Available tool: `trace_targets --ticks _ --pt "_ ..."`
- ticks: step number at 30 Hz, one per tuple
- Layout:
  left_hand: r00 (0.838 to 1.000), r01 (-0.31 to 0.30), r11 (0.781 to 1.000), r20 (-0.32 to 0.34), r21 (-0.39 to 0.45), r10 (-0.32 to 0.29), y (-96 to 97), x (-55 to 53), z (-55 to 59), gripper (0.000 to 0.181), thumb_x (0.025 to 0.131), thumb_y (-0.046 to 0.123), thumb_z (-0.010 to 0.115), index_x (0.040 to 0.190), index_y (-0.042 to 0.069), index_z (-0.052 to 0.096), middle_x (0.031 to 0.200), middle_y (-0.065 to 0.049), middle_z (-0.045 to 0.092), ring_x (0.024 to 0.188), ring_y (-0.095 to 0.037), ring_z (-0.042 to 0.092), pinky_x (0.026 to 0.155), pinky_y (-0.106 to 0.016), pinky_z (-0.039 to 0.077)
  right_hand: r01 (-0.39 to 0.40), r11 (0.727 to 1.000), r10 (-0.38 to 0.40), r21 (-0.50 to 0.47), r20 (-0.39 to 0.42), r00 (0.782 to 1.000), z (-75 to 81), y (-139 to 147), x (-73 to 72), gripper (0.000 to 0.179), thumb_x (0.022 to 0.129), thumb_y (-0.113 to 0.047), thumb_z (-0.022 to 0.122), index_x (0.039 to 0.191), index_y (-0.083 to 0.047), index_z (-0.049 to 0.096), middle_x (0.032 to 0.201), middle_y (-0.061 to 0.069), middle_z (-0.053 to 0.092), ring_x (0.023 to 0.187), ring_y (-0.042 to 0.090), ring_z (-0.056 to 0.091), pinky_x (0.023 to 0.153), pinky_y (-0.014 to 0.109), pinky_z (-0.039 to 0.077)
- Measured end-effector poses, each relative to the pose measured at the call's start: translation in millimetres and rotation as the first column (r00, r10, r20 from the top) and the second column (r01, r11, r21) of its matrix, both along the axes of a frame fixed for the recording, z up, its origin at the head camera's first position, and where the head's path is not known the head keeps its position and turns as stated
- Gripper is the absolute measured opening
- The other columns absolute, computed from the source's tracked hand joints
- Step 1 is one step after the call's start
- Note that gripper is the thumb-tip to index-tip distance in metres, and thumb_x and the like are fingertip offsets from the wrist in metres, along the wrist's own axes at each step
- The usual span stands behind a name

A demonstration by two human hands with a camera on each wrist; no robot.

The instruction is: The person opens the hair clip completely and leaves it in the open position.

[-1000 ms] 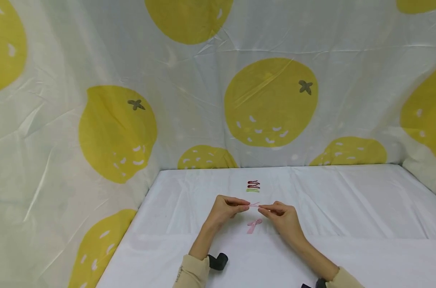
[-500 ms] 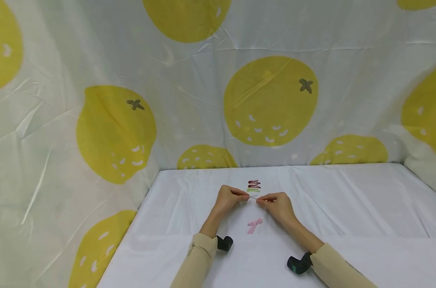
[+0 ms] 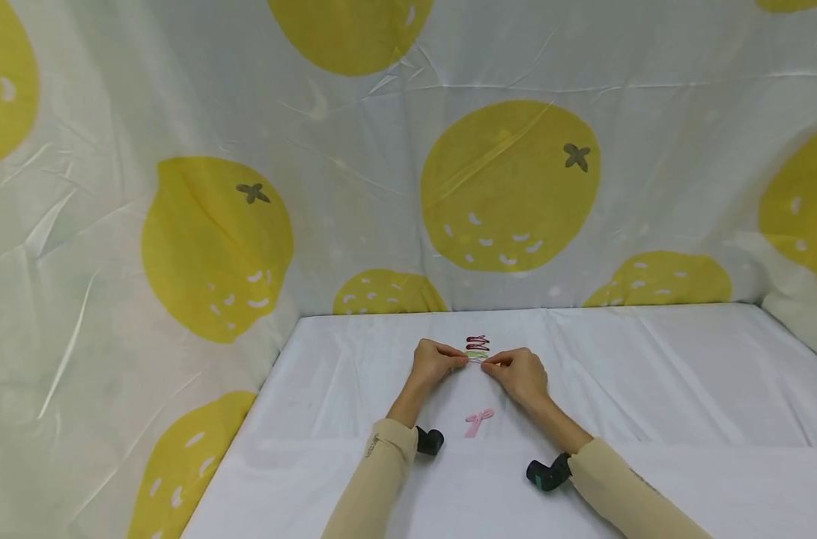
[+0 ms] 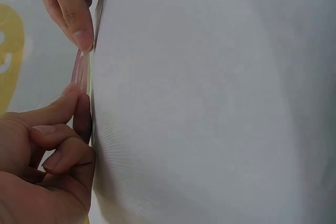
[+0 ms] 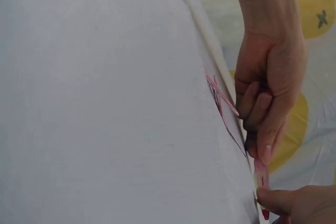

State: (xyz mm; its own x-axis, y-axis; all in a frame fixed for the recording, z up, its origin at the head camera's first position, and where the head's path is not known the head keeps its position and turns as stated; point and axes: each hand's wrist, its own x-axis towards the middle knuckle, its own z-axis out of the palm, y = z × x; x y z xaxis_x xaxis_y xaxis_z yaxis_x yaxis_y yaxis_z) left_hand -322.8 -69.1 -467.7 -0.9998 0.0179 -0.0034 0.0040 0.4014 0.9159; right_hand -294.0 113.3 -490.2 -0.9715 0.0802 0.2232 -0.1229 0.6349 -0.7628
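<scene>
In the head view, my left hand (image 3: 435, 361) and right hand (image 3: 521, 373) pinch opposite ends of a thin pink hair clip (image 3: 475, 361) between thumb and fingertips. It lies crosswise just in front of a green hair clip (image 3: 476, 354). Two dark red hair clips (image 3: 478, 343) sit behind the green one, forming a row. From the left wrist, the held clip spans the gap between both hands' fingertips. Whether it rests on the cloth cannot be told. Closer to me lies a small pink pile (image 3: 478, 423), seemingly of overlapping clips.
White cloth covers the table (image 3: 651, 389). A curtain (image 3: 354, 187) printed with yellow lemons hangs behind and at the sides. Black wrist devices (image 3: 548, 473) sit at both sleeve cuffs.
Both hands have moved away from me with the pink hair clip, from above the pink pile up to the row, and brought it down beside the green clip.
</scene>
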Motion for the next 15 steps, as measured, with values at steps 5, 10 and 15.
trace_targets --ticks 5,10,15 --pt "1.0 -0.008 1.0 -0.011 -0.023 0.008 0.4 -2.3 -1.3 0.014 0.08 0.004 0.088 0.089 -0.005 0.082 0.09 -0.017 0.08 0.069 -0.007 0.05 0.055 -0.017 0.037 0.015 1.0 -0.015 0.01 0.004 1.0 -0.9 -1 -0.7 0.014 0.086 -0.022 0.084 0.091 -0.009 0.085 0.082 0.008 0.079 0.066 0.013 0.057 0.056 0.029 0.039" --pt "1.0 -0.015 1.0 -0.012 0.003 0.015 -2.9 -3.9 -3.9 0.014 0.079 0.005 0.088 0.088 -0.005 0.082 0.087 -0.017 0.079 0.064 -0.007 0.049 0.052 -0.017 0.036 0.005 1.0 -0.005 0.003 0.013 1.0 -0.9 -1 0.0 0.015 0.086 -0.022 0.084 0.093 -0.009 0.085 0.08 0.007 0.078 0.064 0.012 0.056 0.056 0.029 0.039" --pt "0.999 -0.042 0.999 -0.007 0.031 0.043 -13.1 4.0 -1.2 0.014 0.081 0.006 0.087 0.089 -0.004 0.082 0.086 -0.015 0.08 0.065 -0.006 0.051 0.054 -0.016 0.04 -0.03 0.999 0.032 -0.026 0.056 0.998 1.9 5 5.1 0.015 0.087 -0.019 0.082 0.096 -0.007 0.084 0.076 0.005 0.074 0.066 0.014 0.054 0.058 0.028 0.039"
